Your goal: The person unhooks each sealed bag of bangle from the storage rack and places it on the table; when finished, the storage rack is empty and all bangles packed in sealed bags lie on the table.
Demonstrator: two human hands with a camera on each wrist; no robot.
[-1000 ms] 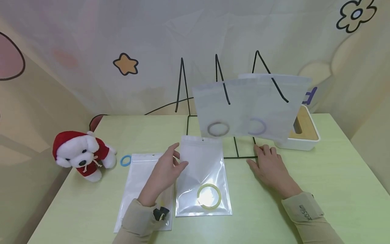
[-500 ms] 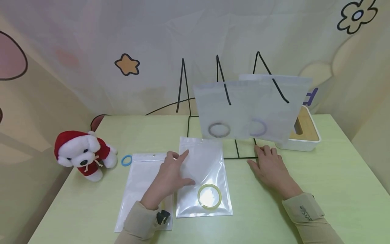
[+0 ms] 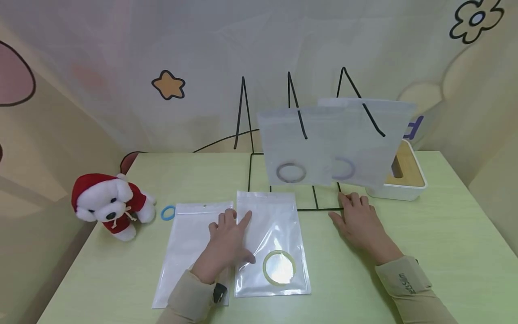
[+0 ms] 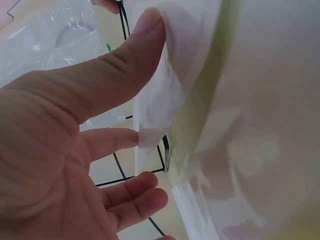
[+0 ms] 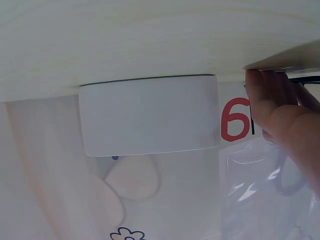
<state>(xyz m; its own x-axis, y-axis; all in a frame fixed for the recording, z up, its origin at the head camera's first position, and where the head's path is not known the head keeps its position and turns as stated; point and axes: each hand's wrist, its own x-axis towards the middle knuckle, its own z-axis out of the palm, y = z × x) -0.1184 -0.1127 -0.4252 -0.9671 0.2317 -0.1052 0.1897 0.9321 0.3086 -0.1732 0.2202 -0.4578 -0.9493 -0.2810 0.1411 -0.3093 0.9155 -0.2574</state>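
My left hand [image 3: 224, 245] spreads its fingers over two zip bags lying side by side. Its index finger and thumb touch the left edge of the clear bag [image 3: 269, 216], which holds a yellow-green ring [image 3: 279, 268]. The other fingers lie over the white bag [image 3: 186, 243], whose lower part the hand and sleeve partly hide. In the left wrist view the thumb [image 4: 135, 55] rests against the film. My right hand [image 3: 360, 225] rests on the table at the front right corner of the black wire rack [image 3: 319, 209], fingertips at its base wire.
Two bags with rings hang on the rack's middle hook [image 3: 301, 123] and right hook [image 3: 372, 119]; the left hook [image 3: 238, 117] carries nothing. A white box with a wooden lid [image 3: 408, 168] stands behind right. A plush dog [image 3: 109, 204] and blue ring [image 3: 167, 213] are left.
My left hand has spread its fingers and moved down toward me onto the clear bag's edge. That bag has slid slightly toward me, off the rack's base. My right hand has not moved.
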